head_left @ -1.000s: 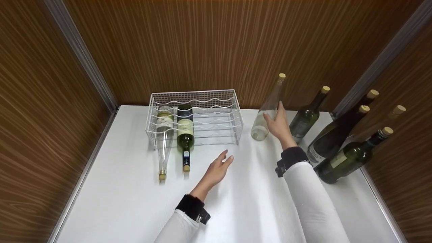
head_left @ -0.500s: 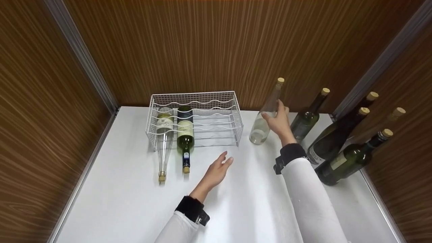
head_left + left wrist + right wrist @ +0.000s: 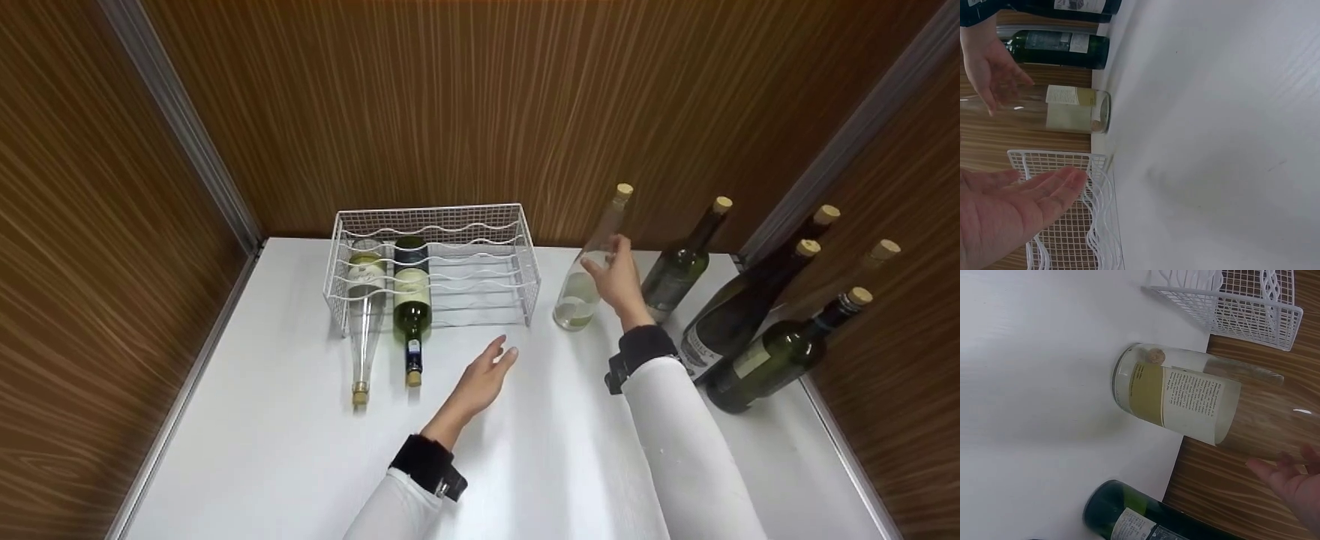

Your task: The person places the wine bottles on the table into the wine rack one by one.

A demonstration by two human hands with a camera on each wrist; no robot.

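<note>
In the head view, my right hand (image 3: 621,281) has its thumb and fingers around the upper body of a clear glass bottle (image 3: 577,296) with a cork stopper. The bottle stands nearly upright on the table, its label (image 3: 1190,402) facing the right wrist camera. Only a few right fingertips (image 3: 1261,467) show there, against the glass. My left hand (image 3: 480,382) hovers in front of the white wire rack (image 3: 480,204), fingers loosely extended, holding nothing. In the rack lie a clear bottle (image 3: 365,322) and a green wine bottle (image 3: 411,311), necks toward me.
A dark green bottle (image 3: 679,274) stands just right of my right hand. Several more corked bottles cluster at the right, including a green one (image 3: 784,352) near the side wall. Wood-patterned panels (image 3: 450,97) enclose the white table (image 3: 270,450) at the back and sides.
The clear bottle has moved slightly toward me and its label has turned, with my right hand at it throughout. My left hand has hardly moved.
</note>
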